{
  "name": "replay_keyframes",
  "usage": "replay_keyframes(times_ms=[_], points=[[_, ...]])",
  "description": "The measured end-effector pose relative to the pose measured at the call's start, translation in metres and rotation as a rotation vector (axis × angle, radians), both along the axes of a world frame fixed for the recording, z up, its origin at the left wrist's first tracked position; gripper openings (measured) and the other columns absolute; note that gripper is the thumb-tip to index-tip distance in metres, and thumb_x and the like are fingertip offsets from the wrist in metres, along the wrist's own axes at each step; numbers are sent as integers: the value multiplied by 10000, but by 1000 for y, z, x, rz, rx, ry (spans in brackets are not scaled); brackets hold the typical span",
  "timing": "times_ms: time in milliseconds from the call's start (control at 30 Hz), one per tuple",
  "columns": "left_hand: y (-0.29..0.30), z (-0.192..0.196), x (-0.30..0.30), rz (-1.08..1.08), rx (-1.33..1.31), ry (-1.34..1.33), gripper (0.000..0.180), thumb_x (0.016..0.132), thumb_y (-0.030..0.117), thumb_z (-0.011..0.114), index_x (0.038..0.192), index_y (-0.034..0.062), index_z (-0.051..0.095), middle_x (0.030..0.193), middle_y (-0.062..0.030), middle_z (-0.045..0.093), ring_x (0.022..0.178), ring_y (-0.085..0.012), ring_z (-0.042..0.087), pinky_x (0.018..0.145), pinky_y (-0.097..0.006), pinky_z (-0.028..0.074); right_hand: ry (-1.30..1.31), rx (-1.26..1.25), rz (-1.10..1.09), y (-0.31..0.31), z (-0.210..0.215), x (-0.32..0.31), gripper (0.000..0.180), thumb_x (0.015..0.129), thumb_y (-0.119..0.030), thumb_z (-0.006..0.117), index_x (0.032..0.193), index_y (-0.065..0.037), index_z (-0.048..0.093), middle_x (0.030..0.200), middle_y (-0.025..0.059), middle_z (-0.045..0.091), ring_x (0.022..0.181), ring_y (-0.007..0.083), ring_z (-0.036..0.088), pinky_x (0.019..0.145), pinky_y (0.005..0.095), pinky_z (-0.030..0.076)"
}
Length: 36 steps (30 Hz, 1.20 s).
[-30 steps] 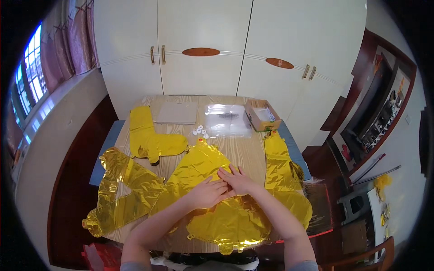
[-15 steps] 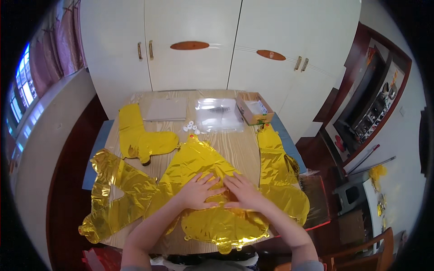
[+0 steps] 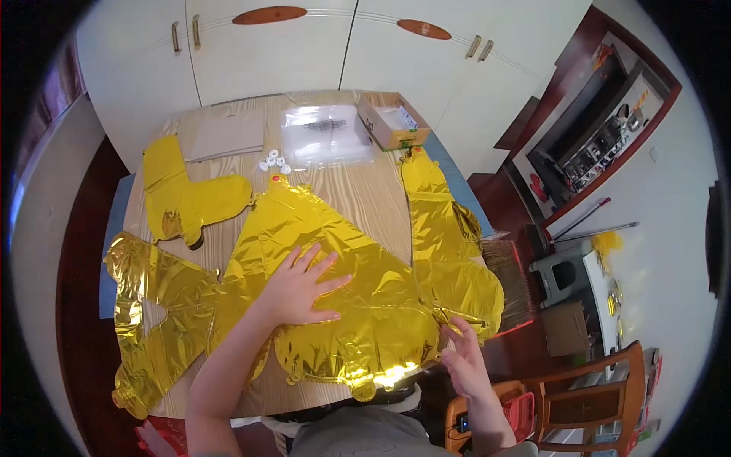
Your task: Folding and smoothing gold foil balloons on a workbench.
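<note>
A large, flat gold foil balloon (image 3: 358, 263) with a scalloped lower edge lies across the middle of the table. My left hand (image 3: 301, 289) rests palm down on it, fingers spread. At the balloon's right corner is my right hand (image 3: 464, 362), its thumb and bent fingers closed around the foil edge. Another gold foil piece (image 3: 434, 228) lies beside that corner, reaching up the table's right side. On the left are a foil piece with an opening in it (image 3: 171, 305) and a boot-shaped foil piece (image 3: 190, 198).
Toward the back of the wooden table (image 3: 365, 202) lie grey boards (image 3: 228, 137), a clear plastic packet (image 3: 324, 133), several small white discs (image 3: 274, 160) and an open cardboard box (image 3: 394, 122). A wooden chair (image 3: 586, 404) and a grey stool (image 3: 563, 274) stand at right.
My right hand has left the balloon's middle and moved right and down to its right corner. My left hand stays flat on the foil. The whole view has shifted.
</note>
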<state>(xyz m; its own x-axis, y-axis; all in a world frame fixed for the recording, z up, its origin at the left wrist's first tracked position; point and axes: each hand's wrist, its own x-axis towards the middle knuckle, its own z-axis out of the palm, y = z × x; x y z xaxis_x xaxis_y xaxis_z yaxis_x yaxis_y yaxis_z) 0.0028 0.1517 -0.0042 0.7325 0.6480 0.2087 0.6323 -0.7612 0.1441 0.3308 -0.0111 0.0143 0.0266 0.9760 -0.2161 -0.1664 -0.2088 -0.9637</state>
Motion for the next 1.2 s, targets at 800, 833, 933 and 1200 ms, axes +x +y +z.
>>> replay_keyframes(times_ms=[800,833,933,1200], points=[[-2,-1,-2,14,10,10,711,794,701,531,1400,336,462,1498,-121,360,1383,-413,286,1124,-573,198,-494,-112,333,-16,-6,-61,347,897,-207,663,1145,6,547,709,29,619,553,101,556,501,245,445],[-2,-1,-2,13,12,13,708,797,700,527,1401,336,461,1499,-121,358,1384,-412,285,1125,-572,197,-563,-5,300,-16,-8,-63,351,891,-194,663,1151,9,545,764,62,626,586,127,573,525,261,457],[-2,-3,-4,20,24,23,707,798,689,530,1406,337,452,1502,-121,354,1389,-408,280,1125,-571,198,-858,312,302,-8,6,-87,386,860,-117,640,1204,17,528,1077,232,599,898,312,633,763,357,512],[-2,-2,-4,27,93,178,544,918,438,533,1436,346,393,1504,-112,353,1401,-372,274,1138,-535,203,-962,651,343,-5,-18,-122,494,834,-152,684,1292,-36,543,1374,217,478,1276,426,445,1055,461,375]])
